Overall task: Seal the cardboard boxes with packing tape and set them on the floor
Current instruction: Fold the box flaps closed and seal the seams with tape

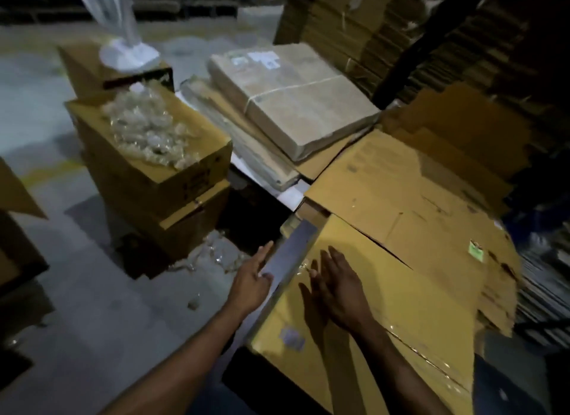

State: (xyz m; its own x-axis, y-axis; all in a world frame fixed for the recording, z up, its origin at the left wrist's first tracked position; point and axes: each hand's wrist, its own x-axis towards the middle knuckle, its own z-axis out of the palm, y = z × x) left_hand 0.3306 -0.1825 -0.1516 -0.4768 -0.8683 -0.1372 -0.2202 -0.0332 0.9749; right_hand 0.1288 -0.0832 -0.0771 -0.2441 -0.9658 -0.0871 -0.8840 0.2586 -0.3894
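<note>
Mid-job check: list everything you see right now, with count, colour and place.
Taped box: one, yellow-brown, front right, under the hands.
Flat cardboard sheets: several, brown, right behind it.
Wrapped bundle: one, grey-beige, centre back.
Stacked boxes: a few, brown, left on the floor.
Clear plastic pieces: a heap, on the top stacked box.
Fan base: one, white, back left.
Left hand: flat against the box's left edge.
Right hand: flat on the box top.

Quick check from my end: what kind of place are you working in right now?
Most likely a warehouse or packing area. Tall stacks of flattened cardboard fill the back, a strapped bundle of flat cartons lies beside them, and an open box of clear plastic-wrapped items stands on a bare concrete floor.
</note>
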